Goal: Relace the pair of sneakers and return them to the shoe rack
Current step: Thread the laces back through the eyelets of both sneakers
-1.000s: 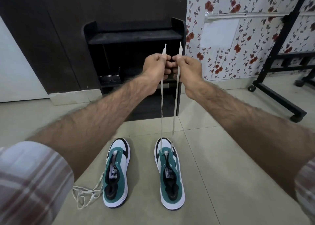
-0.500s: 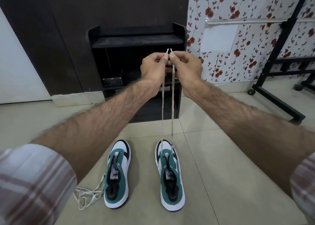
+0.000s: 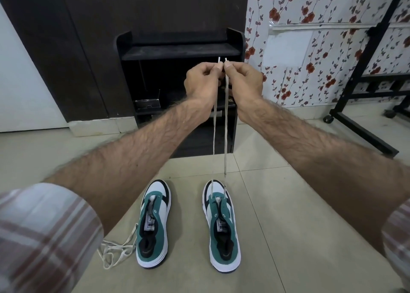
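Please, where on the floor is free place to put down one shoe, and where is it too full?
Bare tile lies to the right of the right sneaker, toward the wheeled black frame, and in the strip between the two sneakers. It is crowded to the left of the left sneaker, where the loose lace lies in a heap beside it.
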